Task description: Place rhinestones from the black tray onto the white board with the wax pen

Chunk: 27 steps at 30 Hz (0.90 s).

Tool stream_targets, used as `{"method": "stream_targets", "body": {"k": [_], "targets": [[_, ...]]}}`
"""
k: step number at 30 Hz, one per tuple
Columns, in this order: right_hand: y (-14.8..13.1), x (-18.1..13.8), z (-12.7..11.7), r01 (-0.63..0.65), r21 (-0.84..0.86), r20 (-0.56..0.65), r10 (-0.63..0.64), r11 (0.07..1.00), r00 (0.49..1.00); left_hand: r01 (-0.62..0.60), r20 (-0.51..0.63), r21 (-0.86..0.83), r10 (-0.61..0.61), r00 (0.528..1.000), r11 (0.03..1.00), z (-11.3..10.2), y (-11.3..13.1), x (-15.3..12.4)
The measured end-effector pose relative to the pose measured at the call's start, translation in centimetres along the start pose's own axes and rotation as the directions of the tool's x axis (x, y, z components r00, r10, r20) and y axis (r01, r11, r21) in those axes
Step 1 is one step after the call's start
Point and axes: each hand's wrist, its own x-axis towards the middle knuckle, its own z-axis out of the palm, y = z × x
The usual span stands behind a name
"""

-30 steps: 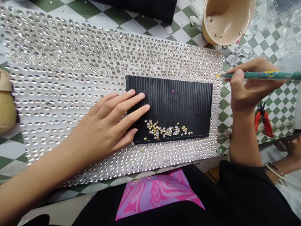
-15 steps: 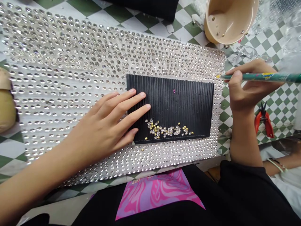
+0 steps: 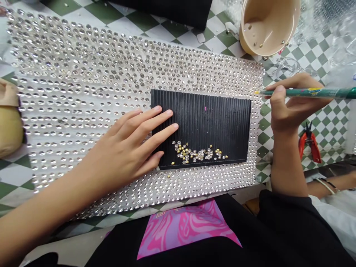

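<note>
A large sheet covered in rows of clear rhinestones (image 3: 83, 85) lies on the green-and-white checked table. On it rests a black ribbed tray (image 3: 214, 122) with a small heap of loose gold and clear rhinestones (image 3: 198, 154) near its front edge. My left hand (image 3: 133, 144) lies flat and open, its fingertips on the tray's left end. My right hand (image 3: 292, 107) is closed on a green pencil-like stick (image 3: 311, 92), whose yellow tip points at the sheet's right edge.
A beige plastic bowl (image 3: 268, 27) with a few stones stands at the back right. Red pliers (image 3: 308, 142) lie on the table at the right. Another person's arm with a bracelet (image 3: 325, 185) shows at the lower right. A tan object (image 3: 9, 122) sits at the left edge.
Almost nothing has moved; the view shifted slightly and both hands keep their places.
</note>
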Motion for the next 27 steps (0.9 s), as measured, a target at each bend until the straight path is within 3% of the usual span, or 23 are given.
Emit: {"method": "stream_targets", "body": {"k": [5,9,11,13,15,17,27], "targets": [[-0.8,0.2,-0.2,0.003,0.108,-0.054,0.003,0.994,0.999,-0.004,-0.006,0.032,0.005,1.0,0.999,0.1,0.2,0.0],[-3.8,0.2,-0.8,-0.017,0.198,-0.091,0.036,0.98,0.995,-0.01,0.001,0.034,0.01,1.0,0.999,0.0,0.1,0.1],[-6.1,0.0,-1.2,-0.08,0.324,0.011,0.081,0.943,0.997,-0.02,0.008,0.037,0.019,1.0,0.999,-0.1,0.1,0.2],[-8.3,-0.4,-1.7,-0.136,0.436,0.239,0.032,0.889,0.971,-0.024,0.007,0.036,0.024,1.0,0.999,-0.1,0.1,0.2],[-9.9,-0.7,-2.0,-0.191,0.492,0.441,-0.054,0.849,0.896,-0.027,-0.009,0.036,0.028,1.0,0.999,-0.1,0.1,0.2],[-10.9,-0.9,-2.2,-0.199,0.526,0.523,-0.129,0.827,0.843,-0.034,-0.025,0.041,0.035,0.999,0.999,0.0,0.1,0.2],[-11.1,-1.9,-1.0,-0.13,0.616,0.48,-0.239,0.777,0.844,-0.044,-0.042,0.039,0.046,0.998,0.998,0.1,0.2,0.1]]}}
